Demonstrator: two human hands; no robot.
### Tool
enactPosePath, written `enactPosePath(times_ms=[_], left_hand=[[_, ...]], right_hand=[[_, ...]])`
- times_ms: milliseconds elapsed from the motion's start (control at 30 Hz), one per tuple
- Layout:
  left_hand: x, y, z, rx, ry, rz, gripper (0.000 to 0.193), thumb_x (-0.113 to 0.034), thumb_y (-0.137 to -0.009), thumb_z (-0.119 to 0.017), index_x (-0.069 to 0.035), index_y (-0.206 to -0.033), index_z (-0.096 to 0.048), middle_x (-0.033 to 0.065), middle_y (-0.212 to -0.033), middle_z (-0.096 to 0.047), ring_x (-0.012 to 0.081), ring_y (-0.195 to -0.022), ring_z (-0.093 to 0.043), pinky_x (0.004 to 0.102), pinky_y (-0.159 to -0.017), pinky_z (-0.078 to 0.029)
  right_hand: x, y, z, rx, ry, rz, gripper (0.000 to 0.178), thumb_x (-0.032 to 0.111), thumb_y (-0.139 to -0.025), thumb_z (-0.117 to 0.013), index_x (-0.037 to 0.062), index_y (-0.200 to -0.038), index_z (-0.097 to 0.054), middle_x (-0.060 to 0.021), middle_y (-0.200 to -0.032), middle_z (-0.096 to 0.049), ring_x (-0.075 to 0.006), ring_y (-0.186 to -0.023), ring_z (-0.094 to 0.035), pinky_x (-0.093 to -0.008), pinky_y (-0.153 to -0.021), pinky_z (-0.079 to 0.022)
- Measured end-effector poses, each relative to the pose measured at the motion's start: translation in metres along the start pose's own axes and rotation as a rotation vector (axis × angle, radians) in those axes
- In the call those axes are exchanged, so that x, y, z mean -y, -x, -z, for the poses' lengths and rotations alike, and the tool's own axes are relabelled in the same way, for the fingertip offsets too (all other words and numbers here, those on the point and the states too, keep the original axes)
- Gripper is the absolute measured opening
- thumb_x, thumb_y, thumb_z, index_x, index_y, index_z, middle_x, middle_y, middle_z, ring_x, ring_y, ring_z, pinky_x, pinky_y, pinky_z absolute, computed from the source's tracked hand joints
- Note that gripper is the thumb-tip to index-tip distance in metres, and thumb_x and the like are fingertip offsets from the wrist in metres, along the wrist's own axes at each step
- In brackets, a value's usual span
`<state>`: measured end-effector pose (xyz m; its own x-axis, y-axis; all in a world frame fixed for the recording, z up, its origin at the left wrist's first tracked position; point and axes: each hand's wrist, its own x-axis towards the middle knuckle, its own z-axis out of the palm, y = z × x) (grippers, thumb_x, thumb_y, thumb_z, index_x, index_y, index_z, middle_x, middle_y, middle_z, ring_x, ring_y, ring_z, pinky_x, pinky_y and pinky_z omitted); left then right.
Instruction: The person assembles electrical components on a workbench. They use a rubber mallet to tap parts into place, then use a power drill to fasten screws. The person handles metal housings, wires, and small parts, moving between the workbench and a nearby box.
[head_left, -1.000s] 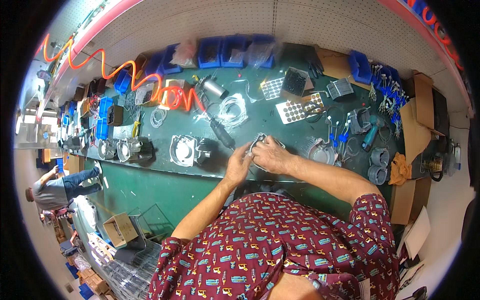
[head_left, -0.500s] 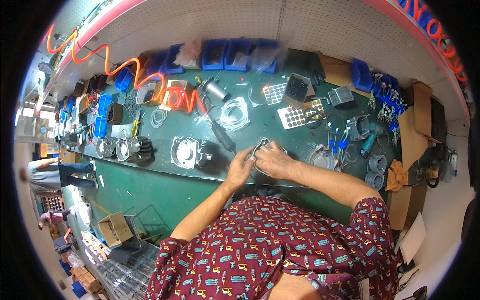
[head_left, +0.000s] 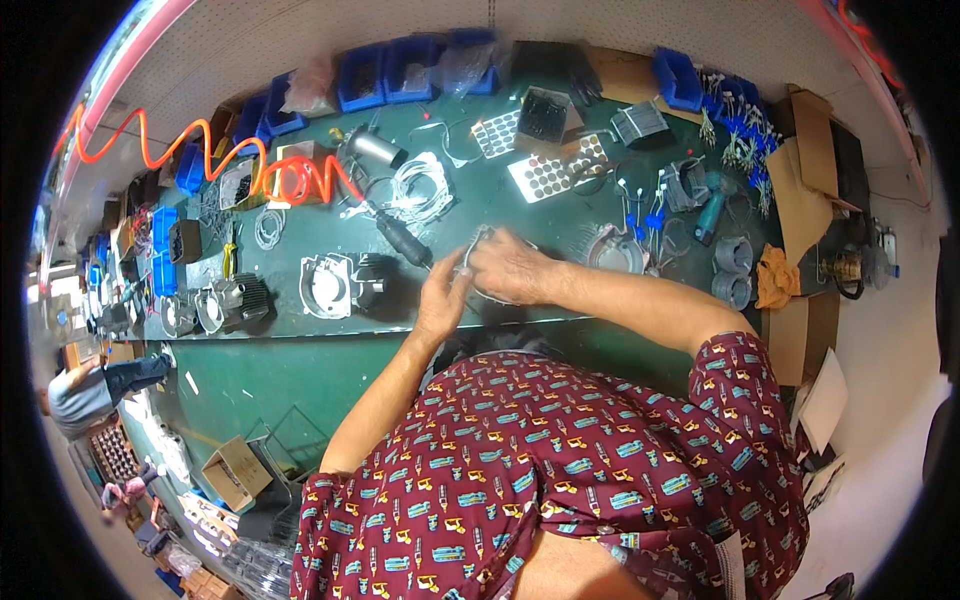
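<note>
A round grey metal motor housing (head_left: 479,241) rests at the bench's front edge, mostly covered by my hands. My right hand (head_left: 508,267) lies over it from the right, fingers curled round its rim. At its left side my left hand (head_left: 443,297) is closed, thumb and fingertips pinched together at the rim; whatever they pinch is too small to make out. Just up and left of that hand lies a black power screwdriver (head_left: 402,239), its tip pointing toward my fingers. An orange coiled hose (head_left: 290,182) runs toward it.
Left of my hands stand an open metal housing (head_left: 328,286) and a finned motor (head_left: 232,303). To the right are another housing (head_left: 615,250), wires with blue connectors (head_left: 654,220) and a teal power tool (head_left: 711,215). Blue bins (head_left: 360,78) line the back. A person (head_left: 85,400) is far left.
My view has shifted, so the bench appears farther left and higher. Both hands stay at the housing; the right hand is slightly blurred and its fingers have moved toward the far rim.
</note>
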<state>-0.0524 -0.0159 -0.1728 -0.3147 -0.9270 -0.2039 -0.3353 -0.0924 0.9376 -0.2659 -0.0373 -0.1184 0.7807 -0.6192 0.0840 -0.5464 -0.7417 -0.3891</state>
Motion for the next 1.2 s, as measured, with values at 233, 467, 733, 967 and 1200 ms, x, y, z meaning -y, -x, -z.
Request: enactPosePath(times_ms=[233, 467, 733, 967, 1200], left_hand=[[-0.001, 0.0, 0.002, 0.026, -0.005, 0.04, 0.043, -0.019, -0.099, -0.059, -0.004, -0.14, -0.056, 0.0207, -0.128, -0.061, 0.0301, -0.116, -0.061, 0.0386, -0.1, -0.048], [-0.007, -0.001, 0.004, 0.036, 0.02, 0.056, 0.044, -0.017, -0.099, -0.059, -0.004, -0.141, -0.055, 0.0192, -0.127, -0.062, 0.0254, -0.111, -0.063, 0.0363, -0.097, -0.049], [-0.001, -0.001, 0.002, -0.002, -0.037, -0.034, 0.044, -0.017, -0.099, -0.059, -0.006, -0.141, -0.056, 0.0189, -0.124, -0.062, 0.0269, -0.108, -0.062, 0.038, -0.096, -0.049], [-0.011, 0.001, 0.002, -0.006, -0.031, -0.002, 0.043, -0.018, -0.099, -0.06, -0.007, -0.139, -0.057, 0.0184, -0.123, -0.062, 0.0275, -0.103, -0.063, 0.0385, -0.093, -0.05], [-0.011, 0.001, 0.001, -0.012, -0.037, 0.008, 0.042, -0.016, -0.098, -0.058, -0.006, -0.139, -0.058, 0.0211, -0.121, -0.063, 0.0311, -0.109, -0.064, 0.0403, -0.096, -0.05]], right_hand=[[0.001, -0.002, 0.005, 0.004, 0.005, -0.019, 0.012, 0.018, -0.086, -0.064, 0.0096, -0.085, -0.073, -0.0072, -0.098, -0.06, -0.0248, -0.104, -0.056, -0.0447, -0.086, -0.039], [0.002, 0.0, 0.0, -0.004, -0.02, -0.02, 0.011, 0.015, -0.086, -0.062, 0.0116, -0.087, -0.073, -0.0066, -0.098, -0.058, -0.0252, -0.104, -0.055, -0.0458, -0.085, -0.038], [0.003, -0.004, 0.007, 0.057, 0.006, 0.016, 0.012, 0.016, -0.088, -0.061, 0.0103, -0.088, -0.072, -0.0078, -0.098, -0.058, -0.0254, -0.105, -0.055, -0.0467, -0.086, -0.039], [0.001, -0.001, 0.0, 0.017, 0.016, 0.02, 0.015, 0.017, -0.089, -0.058, 0.0099, -0.089, -0.071, -0.0081, -0.1, -0.059, -0.0265, -0.105, -0.055, -0.0474, -0.088, -0.04], [0.002, 0.0, 0.0, 0.028, 0.003, 0.025, 0.015, 0.018, -0.086, -0.06, 0.0097, -0.091, -0.072, -0.0071, -0.101, -0.058, -0.026, -0.108, -0.054, -0.0485, -0.09, -0.038]])
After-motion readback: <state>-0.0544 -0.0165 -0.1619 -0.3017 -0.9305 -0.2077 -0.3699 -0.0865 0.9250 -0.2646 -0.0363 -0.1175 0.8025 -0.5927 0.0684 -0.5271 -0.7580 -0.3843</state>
